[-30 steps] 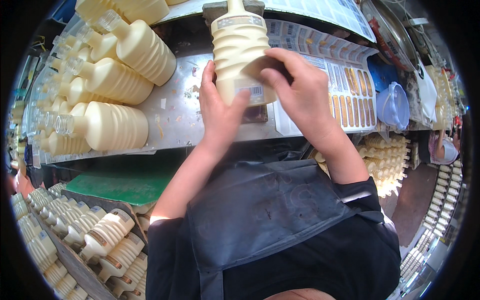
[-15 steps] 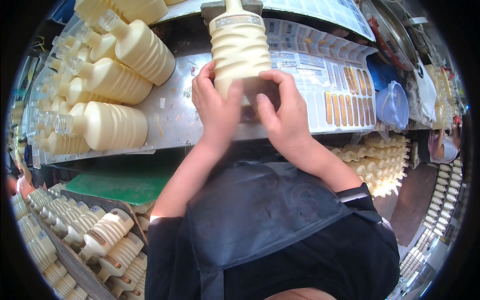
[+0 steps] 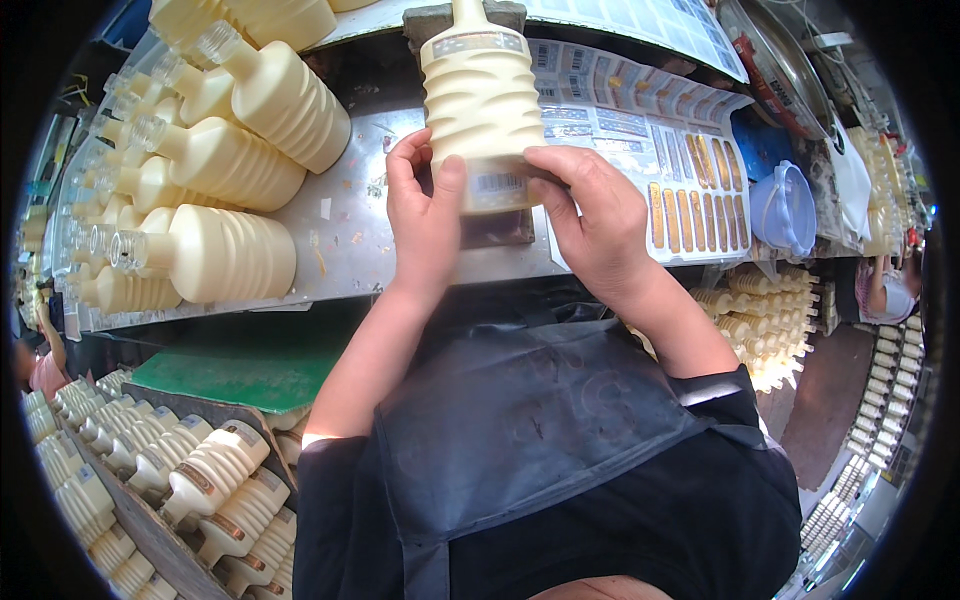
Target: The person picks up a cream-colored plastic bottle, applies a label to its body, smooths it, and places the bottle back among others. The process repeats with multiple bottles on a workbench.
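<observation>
A cream ridged bottle (image 3: 482, 110) lies at the bench's far edge, its neck pointing away from me and its base toward me. Near the base, a clear label with a barcode (image 3: 497, 183) sits on its smooth lower band. My left hand (image 3: 424, 215) grips the bottle's lower left side, thumb on the front and fingers round the edge. At the lower right edge my right hand (image 3: 598, 212) is closed, with index finger and thumb against the bottle beside the label. Part of a dark support (image 3: 500, 230) shows under the base.
Several cream bottles (image 3: 235, 255) lie piled on the metal bench (image 3: 345, 225) at left. Label sheets (image 3: 625, 215) with gold and clear strips lie at right, next to a blue bucket (image 3: 785, 210). Crated bottles (image 3: 215, 470) stand lower left by a green board (image 3: 250, 360).
My right hand has shifted right and slightly down, and its dark shape over the bottle's lower band is gone. The barcode label now shows there. My left thumb has moved left.
</observation>
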The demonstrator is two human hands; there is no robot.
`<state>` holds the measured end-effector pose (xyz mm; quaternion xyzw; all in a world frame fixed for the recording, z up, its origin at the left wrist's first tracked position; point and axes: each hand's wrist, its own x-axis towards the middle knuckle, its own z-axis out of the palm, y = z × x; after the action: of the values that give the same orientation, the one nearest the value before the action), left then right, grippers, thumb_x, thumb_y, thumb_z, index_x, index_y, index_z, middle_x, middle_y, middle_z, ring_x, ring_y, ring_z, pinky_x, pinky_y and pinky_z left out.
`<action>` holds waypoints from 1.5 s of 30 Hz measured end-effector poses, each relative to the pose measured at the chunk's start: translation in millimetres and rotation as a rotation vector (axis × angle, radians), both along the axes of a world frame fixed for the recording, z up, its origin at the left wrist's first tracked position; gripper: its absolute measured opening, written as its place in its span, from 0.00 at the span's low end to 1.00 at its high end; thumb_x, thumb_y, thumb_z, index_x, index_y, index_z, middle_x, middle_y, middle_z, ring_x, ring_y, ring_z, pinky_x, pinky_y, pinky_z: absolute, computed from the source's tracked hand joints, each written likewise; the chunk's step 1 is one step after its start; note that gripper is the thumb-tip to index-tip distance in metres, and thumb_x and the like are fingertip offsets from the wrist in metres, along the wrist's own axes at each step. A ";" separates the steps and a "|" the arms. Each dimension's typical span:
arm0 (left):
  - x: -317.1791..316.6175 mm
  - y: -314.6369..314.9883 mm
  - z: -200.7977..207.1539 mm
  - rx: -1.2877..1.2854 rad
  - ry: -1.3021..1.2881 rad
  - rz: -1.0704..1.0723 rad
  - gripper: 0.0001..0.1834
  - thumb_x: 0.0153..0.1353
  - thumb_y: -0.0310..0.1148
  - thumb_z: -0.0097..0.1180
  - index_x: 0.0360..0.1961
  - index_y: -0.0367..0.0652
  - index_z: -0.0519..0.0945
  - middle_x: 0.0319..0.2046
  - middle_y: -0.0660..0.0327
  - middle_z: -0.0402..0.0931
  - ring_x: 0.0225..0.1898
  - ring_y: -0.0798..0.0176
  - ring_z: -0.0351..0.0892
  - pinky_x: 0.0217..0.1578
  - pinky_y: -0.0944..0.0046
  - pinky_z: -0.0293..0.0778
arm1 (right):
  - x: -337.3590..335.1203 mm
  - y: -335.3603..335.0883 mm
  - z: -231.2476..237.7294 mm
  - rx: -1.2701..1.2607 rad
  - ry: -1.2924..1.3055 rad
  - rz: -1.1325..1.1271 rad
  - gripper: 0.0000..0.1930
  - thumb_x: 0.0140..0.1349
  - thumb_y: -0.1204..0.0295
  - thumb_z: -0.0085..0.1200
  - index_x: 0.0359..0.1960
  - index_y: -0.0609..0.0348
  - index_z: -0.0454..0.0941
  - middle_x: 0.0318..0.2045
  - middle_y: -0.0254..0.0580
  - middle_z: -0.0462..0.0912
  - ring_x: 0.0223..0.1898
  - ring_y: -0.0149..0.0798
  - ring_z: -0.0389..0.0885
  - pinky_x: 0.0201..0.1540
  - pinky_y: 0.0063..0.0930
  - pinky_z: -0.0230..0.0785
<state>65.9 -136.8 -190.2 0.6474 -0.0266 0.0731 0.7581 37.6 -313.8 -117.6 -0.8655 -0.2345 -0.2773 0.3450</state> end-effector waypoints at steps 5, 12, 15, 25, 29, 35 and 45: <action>2.4 9.6 -0.2 -0.112 0.069 -0.020 0.19 0.73 0.33 0.57 0.60 0.37 0.74 0.49 0.61 0.75 0.49 0.69 0.73 0.55 0.65 0.72 | -4.6 21.0 12.2 -0.307 -0.220 0.222 0.15 0.51 0.75 0.62 0.42 0.59 0.84 0.43 0.43 0.86 0.42 0.42 0.88 0.44 0.34 0.79; 2.1 18.4 -3.1 -0.293 0.169 -0.093 0.19 0.78 0.32 0.50 0.66 0.39 0.73 0.51 0.59 0.78 0.50 0.70 0.77 0.54 0.66 0.75 | -18.5 45.2 21.6 -0.430 -0.153 0.103 0.15 0.52 0.76 0.61 0.43 0.61 0.83 0.40 0.42 0.85 0.40 0.40 0.87 0.41 0.34 0.79; 0.9 17.6 -0.2 -0.313 0.169 -0.111 0.21 0.80 0.36 0.45 0.68 0.39 0.72 0.52 0.58 0.77 0.51 0.69 0.77 0.55 0.65 0.75 | -20.8 49.2 20.8 -0.388 -0.031 0.117 0.14 0.54 0.78 0.62 0.44 0.61 0.83 0.36 0.43 0.85 0.36 0.41 0.87 0.37 0.35 0.79; -12.0 1.0 0.6 0.670 -0.206 0.091 0.43 0.63 0.50 0.58 0.71 0.32 0.61 0.61 0.42 0.68 0.64 0.42 0.64 0.69 0.45 0.53 | -9.8 21.6 -10.7 0.118 0.248 -0.211 0.13 0.69 0.80 0.52 0.53 0.63 0.73 0.46 0.52 0.80 0.48 0.50 0.82 0.52 0.37 0.75; -9.8 -1.7 -3.9 0.493 -0.118 0.052 0.44 0.61 0.46 0.60 0.71 0.30 0.59 0.63 0.41 0.67 0.65 0.41 0.64 0.70 0.44 0.53 | -3.4 7.8 -12.3 0.209 0.286 -0.263 0.13 0.70 0.78 0.52 0.54 0.64 0.72 0.46 0.51 0.80 0.48 0.48 0.82 0.53 0.36 0.74; -11.9 9.4 -10.3 0.421 0.032 -0.034 0.49 0.59 0.45 0.64 0.73 0.30 0.56 0.67 0.39 0.64 0.69 0.40 0.61 0.71 0.44 0.54 | 2.9 2.3 -8.2 0.138 0.181 -0.057 0.14 0.69 0.80 0.56 0.55 0.63 0.74 0.45 0.50 0.83 0.43 0.47 0.85 0.48 0.32 0.77; -12.5 18.7 -11.7 0.292 0.065 -0.074 0.54 0.48 0.36 0.79 0.72 0.30 0.62 0.63 0.46 0.71 0.62 0.52 0.76 0.63 0.54 0.72 | -0.7 -7.6 -4.9 -0.035 -0.196 0.211 0.12 0.54 0.78 0.62 0.42 0.56 0.82 0.40 0.42 0.88 0.40 0.44 0.88 0.41 0.36 0.80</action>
<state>53.4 -118.1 -201.9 0.7514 -0.0363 0.0192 0.6586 37.0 -321.4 -122.4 -0.8107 -0.3615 -0.3184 0.3326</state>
